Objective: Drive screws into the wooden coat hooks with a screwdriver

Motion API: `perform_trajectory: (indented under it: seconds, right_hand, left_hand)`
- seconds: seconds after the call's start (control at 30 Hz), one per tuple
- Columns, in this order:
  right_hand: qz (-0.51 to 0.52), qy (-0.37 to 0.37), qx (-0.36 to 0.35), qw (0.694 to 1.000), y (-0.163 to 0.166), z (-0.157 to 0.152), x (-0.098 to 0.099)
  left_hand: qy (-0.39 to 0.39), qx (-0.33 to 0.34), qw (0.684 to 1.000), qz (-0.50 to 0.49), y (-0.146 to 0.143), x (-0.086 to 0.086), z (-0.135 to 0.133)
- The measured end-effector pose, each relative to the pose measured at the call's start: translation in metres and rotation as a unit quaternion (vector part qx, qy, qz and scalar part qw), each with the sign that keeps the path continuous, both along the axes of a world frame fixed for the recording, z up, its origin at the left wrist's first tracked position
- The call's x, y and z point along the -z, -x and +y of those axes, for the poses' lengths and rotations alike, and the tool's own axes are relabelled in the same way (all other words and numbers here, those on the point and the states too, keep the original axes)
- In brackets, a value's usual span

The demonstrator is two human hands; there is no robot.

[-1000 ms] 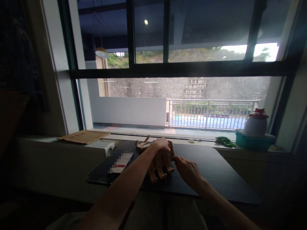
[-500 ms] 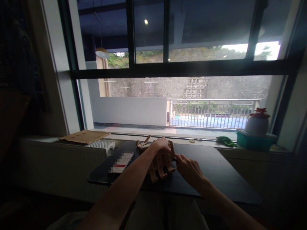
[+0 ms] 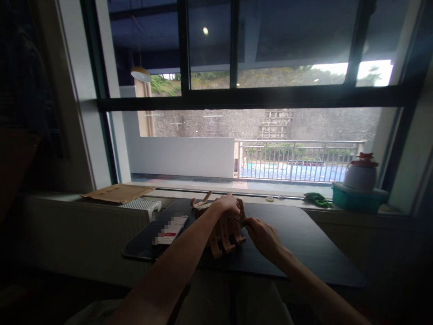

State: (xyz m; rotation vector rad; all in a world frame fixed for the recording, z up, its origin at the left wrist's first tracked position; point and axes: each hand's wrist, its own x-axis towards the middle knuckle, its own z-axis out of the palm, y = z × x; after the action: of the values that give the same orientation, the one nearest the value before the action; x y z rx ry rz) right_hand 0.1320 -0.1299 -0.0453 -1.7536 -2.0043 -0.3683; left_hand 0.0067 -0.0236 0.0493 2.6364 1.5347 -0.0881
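Note:
A wooden assembly of several curved slats with hooked ends (image 3: 226,246) rests on the black table (image 3: 297,257). My left hand (image 3: 227,204) is closed over its upper part, its fingers partly hidden behind the wrist and slats. At the right side of the assembly, my right hand (image 3: 262,232) grips a thin dark tool (image 3: 241,221) whose tip meets the wood between the slats. The tool's exact kind is too small to tell. A curved wooden piece (image 3: 202,200) sticks out beyond my left wrist, and I cannot tell whether it is joined to the rest.
A phone (image 3: 172,229) lies on the table left of my left forearm. A brown envelope (image 3: 118,193) rests on the ledge above the radiator (image 3: 144,204). Along the windowsill at right are a green cloth-like item (image 3: 317,199) and a teal box (image 3: 358,198) bearing a red-topped jar (image 3: 361,175).
My right hand has turned slightly and shifted a little to the left at the tool. My left hand keeps its place on the wood. The whole view drifts slightly.

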Motion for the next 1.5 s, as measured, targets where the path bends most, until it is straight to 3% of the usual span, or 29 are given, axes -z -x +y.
perform_trajectory:
  seconds: [0.2, 0.6, 1.03, 1.5]
  right_hand:
    - [0.003, 0.001, 0.008, 1.000, -0.002, -0.001, 0.000]
    - [-0.115, 0.001, -0.026, 0.993, -0.005, -0.009, -0.009]
    - [-0.005, 0.015, 0.011, 1.000, -0.003, -0.005, 0.002]
    - [-0.032, 0.017, -0.012, 0.999, 0.000, -0.004, 0.000]
  left_hand:
    - [0.002, 0.014, 1.000, 0.004, 0.001, -0.002, -0.002]
    - [0.003, 0.009, 1.000, 0.005, 0.001, -0.001, 0.000]
    - [-0.007, 0.025, 1.000, -0.001, 0.002, -0.002, -0.003]
    - [0.003, 0.017, 1.000, 0.001, 0.001, -0.002, 0.000]
